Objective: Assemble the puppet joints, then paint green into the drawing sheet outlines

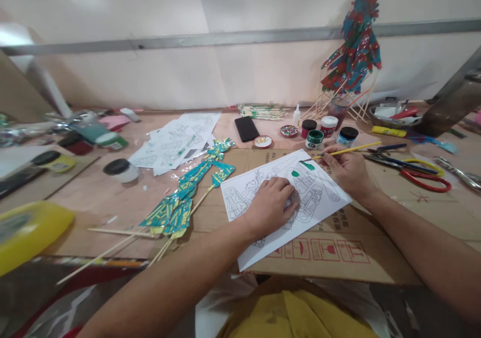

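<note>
A white sheet with line drawings [248, 252] lies slanted on a flattened cardboard piece [379, 227]. Two patches on its upper part are painted green. My left hand [272, 202] rests flat on the sheet's middle, fingers slightly bent, holding nothing. In my right hand [347, 170], at the sheet's upper right edge, is a thin yellow paintbrush [355, 148], its dark tip over the green patch. An open jar of green paint [314, 139] stands just beyond the sheet, beside red-labelled jars [328, 126] and a dark-lidded jar [346, 136].
Blue-and-yellow figures on sticks [180, 197] lie left of the sheet. Behind are drawn papers [176, 142], a black phone [246, 128] and red-blue figures [355, 47] on sticks. Scissors [424, 180] and pliers lie right; yellow tape [33, 230] is at far left.
</note>
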`<action>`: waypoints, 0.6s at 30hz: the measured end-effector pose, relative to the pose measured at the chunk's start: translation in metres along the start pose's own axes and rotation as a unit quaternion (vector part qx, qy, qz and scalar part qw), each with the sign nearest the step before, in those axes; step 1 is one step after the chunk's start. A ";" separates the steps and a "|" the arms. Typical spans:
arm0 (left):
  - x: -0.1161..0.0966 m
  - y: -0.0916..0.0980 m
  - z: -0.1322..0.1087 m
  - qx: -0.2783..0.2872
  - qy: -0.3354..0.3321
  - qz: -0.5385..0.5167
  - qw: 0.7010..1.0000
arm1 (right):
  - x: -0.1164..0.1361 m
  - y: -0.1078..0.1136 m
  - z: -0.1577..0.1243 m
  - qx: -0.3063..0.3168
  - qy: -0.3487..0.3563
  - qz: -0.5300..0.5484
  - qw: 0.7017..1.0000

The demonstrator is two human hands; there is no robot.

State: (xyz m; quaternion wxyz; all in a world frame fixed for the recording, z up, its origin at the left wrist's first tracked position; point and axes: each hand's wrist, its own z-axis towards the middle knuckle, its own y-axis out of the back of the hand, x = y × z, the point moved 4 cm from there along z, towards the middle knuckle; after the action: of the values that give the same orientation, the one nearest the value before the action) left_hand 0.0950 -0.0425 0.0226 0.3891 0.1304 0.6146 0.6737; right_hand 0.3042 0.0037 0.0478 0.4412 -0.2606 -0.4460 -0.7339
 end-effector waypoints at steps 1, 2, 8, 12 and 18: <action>0.000 0.000 0.000 0.001 0.000 0.001 1.000 | 0.000 0.000 0.000 0.000 -0.001 -0.004 1.000; 0.000 0.000 0.000 0.002 0.000 0.003 1.000 | 0.000 0.000 0.000 0.000 -0.001 -0.008 1.000; -0.001 0.001 0.001 0.012 0.010 0.003 1.000 | -0.006 -0.001 -0.001 0.019 0.004 -0.032 0.999; -0.001 0.001 0.001 0.017 0.017 0.000 1.000 | -0.006 -0.001 -0.001 0.028 -0.019 -0.024 0.999; -0.001 0.000 0.001 0.014 0.015 0.000 1.000 | 0.001 0.000 -0.001 0.031 -0.035 -0.042 0.998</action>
State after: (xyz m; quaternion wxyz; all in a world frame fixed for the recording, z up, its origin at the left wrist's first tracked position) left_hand 0.0962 -0.0422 0.0233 0.3781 0.1256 0.6298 0.6667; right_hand 0.3036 0.0030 0.0479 0.4021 -0.2530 -0.4944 -0.7279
